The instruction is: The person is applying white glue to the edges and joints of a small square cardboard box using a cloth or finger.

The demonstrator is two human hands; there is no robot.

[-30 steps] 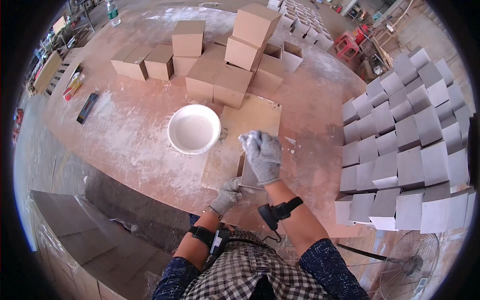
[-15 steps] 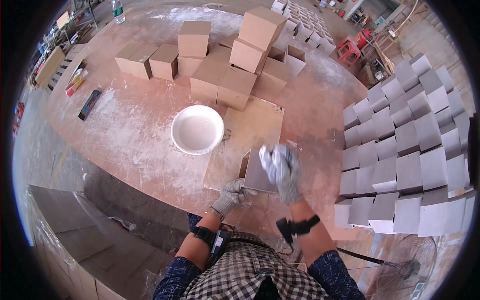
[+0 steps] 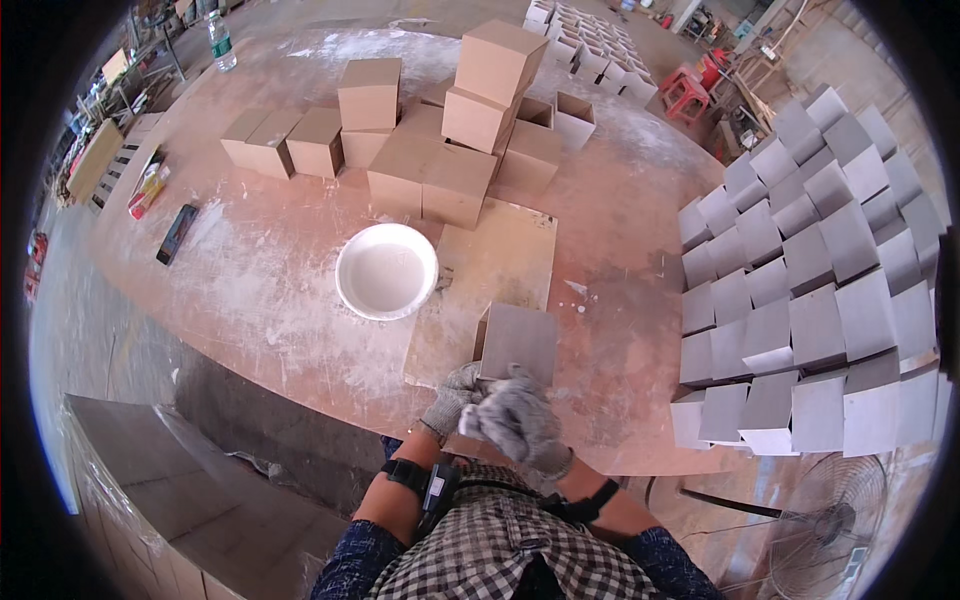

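My left hand (image 3: pixel 450 400), gloved, rests bent fingers against the near left corner of a grey-topped box (image 3: pixel 520 342); I cannot tell whether it pinches the cardboard or merely braces it. I judge it is there to stop sliding. My right hand (image 3: pixel 518 418), also gloved, is bunched just beside it at the box's near side, fingers curled; I cannot make out whether they hold anything.

The box lies ahead of both hands on a thin board (image 3: pixel 505 250), open end facing left. Ahead and left of my left hand, a white bowl (image 3: pixel 387 228) of pale liquid stands beside the board, probably for easy reach. Farther ahead, brown boxes (image 3: pixel 458 190) are massed, perhaps to free the near side.

Rightward of my right hand, tabletop (image 3: pixel 625 385) stretches to ranks of grey boxes (image 3: pixel 812 258), giving sideways room. The table's near edge runs around my wrists, so backward travel offers little support.
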